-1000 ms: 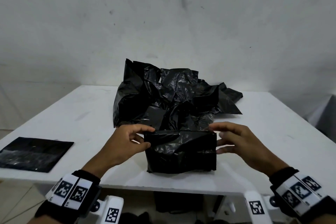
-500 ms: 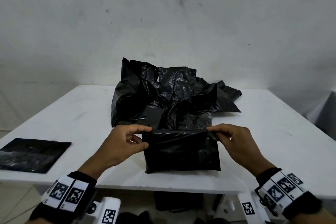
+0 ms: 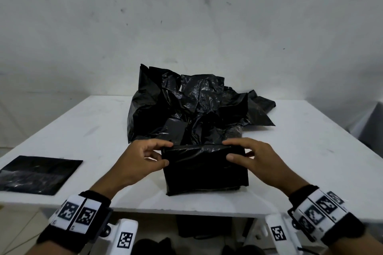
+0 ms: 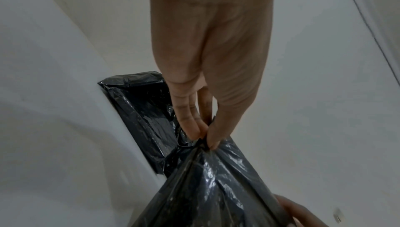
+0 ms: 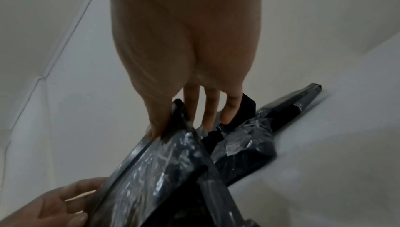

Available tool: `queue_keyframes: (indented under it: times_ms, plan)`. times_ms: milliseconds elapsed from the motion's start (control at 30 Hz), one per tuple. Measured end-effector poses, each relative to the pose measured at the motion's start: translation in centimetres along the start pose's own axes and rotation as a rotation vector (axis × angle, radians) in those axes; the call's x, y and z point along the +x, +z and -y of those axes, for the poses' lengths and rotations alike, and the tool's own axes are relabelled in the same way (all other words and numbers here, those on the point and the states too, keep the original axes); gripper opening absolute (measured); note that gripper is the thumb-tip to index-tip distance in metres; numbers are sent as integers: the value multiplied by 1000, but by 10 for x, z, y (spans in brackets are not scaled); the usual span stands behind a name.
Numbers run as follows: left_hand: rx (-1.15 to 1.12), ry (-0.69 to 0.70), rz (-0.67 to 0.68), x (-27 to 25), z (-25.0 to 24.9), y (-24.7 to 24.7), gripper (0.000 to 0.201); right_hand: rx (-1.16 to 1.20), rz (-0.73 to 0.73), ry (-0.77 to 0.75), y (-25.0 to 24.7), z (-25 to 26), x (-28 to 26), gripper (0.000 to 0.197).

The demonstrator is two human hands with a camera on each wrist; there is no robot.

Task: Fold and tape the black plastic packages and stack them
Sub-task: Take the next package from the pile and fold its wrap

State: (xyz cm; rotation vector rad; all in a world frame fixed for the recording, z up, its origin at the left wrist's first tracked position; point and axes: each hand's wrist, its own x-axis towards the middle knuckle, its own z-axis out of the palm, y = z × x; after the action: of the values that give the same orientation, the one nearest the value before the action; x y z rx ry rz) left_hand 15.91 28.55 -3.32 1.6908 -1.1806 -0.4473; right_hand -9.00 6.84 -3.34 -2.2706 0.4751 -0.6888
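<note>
Pinching package (image 3: 204,168) top edge | left grip (image 3: 143,160) and right grip (image 3: 253,161) clamped at opposite corners

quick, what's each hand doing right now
Left hand: pinching the left end of the black package's folded top edge.
Right hand: gripping the right end of that same fold, thumb in front, fingers behind.
</note>
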Motion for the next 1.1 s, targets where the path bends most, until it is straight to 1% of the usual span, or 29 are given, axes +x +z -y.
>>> queue_keyframes:
  times_ms: [100,233,300,367,433,533,567,633,733,867,967,1100]
  plan:
    - [-33,-10,22,0,2,-3,47,37,-36,19,6,-6,-1,38]
    - [57,12,88,5,-4,-10,55,18,-56,-6,12,-5,0,43]
    - [142,48,90,10,-15,-14,56,17,-56,-4,13,-6,0,43]
    - [194,121,72,15,-30,-11,50,5,-55,-10,14,-6,0,44]
    - [287,204,150,22,-47,2,44,22,-57,-8,16,-6,0,46]
    - [523,268,337,36,-61,30,46,17,-55,-18,17,-7,1,49]
    - [572,260,380,41,-62,35,48,10,-52,-23,17,-7,1,50]
    - [606,198,453,50,-60,40,53,21,-42,-21,17,-6,0,51]
    - [632,143,511,55,-58,38,58,73,-25,2,16,-5,-1,51]
    - [698,156,527,54,-61,36,60,117,-3,60,18,-9,-1,48]
    - [739,168,529,52,-62,35,61,235,35,122,23,-12,-1,46]
    - [789,213,549,46,-63,31,59,329,61,134,24,-14,4,49]
